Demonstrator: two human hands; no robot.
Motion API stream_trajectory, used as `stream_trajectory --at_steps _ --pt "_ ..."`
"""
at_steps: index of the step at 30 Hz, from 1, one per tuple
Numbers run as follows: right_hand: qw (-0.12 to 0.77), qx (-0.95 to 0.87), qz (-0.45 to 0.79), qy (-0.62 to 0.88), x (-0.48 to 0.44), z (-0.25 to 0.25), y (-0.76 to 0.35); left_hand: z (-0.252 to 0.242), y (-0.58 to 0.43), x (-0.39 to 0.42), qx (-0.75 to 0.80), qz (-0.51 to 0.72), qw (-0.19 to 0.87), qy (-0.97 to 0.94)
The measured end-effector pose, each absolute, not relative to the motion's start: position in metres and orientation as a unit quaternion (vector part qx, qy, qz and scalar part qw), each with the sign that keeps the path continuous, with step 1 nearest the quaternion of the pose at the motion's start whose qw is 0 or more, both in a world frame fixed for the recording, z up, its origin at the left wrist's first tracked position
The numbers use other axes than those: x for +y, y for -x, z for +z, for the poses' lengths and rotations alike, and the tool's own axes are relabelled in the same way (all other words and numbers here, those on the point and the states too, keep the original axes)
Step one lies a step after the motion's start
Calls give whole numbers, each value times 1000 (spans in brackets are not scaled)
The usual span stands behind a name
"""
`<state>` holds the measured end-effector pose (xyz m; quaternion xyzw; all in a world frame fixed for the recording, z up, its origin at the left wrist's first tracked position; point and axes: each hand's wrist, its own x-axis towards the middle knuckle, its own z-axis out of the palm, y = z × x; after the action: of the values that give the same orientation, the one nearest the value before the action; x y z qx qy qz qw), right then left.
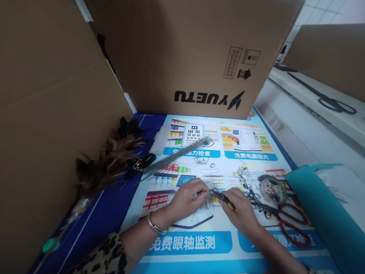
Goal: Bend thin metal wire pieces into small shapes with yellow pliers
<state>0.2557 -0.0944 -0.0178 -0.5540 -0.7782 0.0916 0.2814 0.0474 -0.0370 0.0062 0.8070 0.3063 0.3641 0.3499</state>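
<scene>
My left hand (189, 198), with a silver bangle at the wrist, pinches a thin piece of wire (204, 192). My right hand (242, 213) is closed round pliers (218, 195) with yellow and black handles. The plier jaws meet the wire right at my left fingertips. Thin wire loops (202, 210) show below the fingers; whether they join the held piece I cannot tell. Beyond my hands lies a bundle of straight thin wires (179, 155). Small bent wire pieces (245, 176) are scattered to the right of the pliers.
Red-handled scissors (294, 225) and a clear round dish (273, 191) lie at the right. A teal box (333, 217) stands beyond them. Brown feathers (103, 163) and a black oval tag (146, 160) are at the left. Cardboard panels (193, 46) wall the back and left.
</scene>
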Motion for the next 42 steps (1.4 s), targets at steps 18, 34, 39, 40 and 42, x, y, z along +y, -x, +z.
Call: stream_trajectory --at_steps 18,34,39,40,42 --pt "188 -800 -33 569 -101 -3 -250 7 -50 -40 337 346 306 -820" --pt "139 -785 -71 599 -105 -1 -242 5 -54 -45 371 350 257 -821" --pt "130 -783 -86 602 -106 -1 -242 5 -54 -45 374 356 257 -817" --pt "129 -783 -88 603 -106 -1 -242 6 -54 -46 375 355 258 -817" --pt "129 -783 -91 601 -107 -2 -241 6 -54 -46 378 354 258 -816"
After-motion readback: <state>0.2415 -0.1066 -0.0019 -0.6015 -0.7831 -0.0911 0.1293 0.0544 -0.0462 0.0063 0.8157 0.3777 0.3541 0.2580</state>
